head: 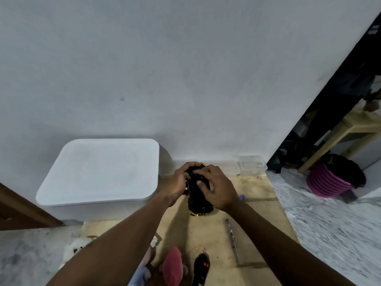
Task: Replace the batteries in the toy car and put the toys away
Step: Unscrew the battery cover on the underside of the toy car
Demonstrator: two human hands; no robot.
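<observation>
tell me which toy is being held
The black-and-gold car, held by the left hand and right hand; the pink plush and white plush lie unheld.

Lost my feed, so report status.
Left hand, right hand both hold black toy car with gold trim. White lidded plastic box beside it. Nothing blocking.

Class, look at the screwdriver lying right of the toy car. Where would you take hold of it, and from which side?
Take the thicker handle of the screwdriver, its far end, from above with the right hand, now on the toy car. It lies flat, so only top and sides are free; the thin shaft gives a poor grip.
</observation>
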